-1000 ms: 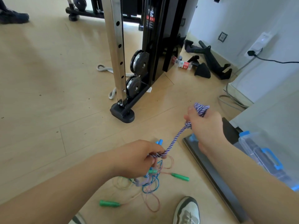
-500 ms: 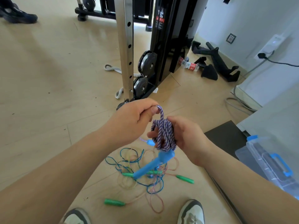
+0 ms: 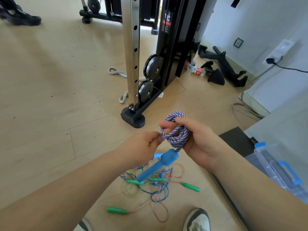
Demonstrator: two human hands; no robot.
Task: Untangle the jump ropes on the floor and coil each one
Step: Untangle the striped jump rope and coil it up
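Four green handles (image 3: 117, 210) (image 3: 190, 187) (image 3: 135, 182) (image 3: 157, 179), two blue handles (image 3: 155, 167) (image 3: 157, 155)

Bare floor (image 3: 50, 97) lies open leftward; machine base (image 3: 133, 118) blocks ahead, plastic bin (image 3: 275, 167) blocks right.

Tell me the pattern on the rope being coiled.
The rope is purple-and-white striped; the head view shows it.
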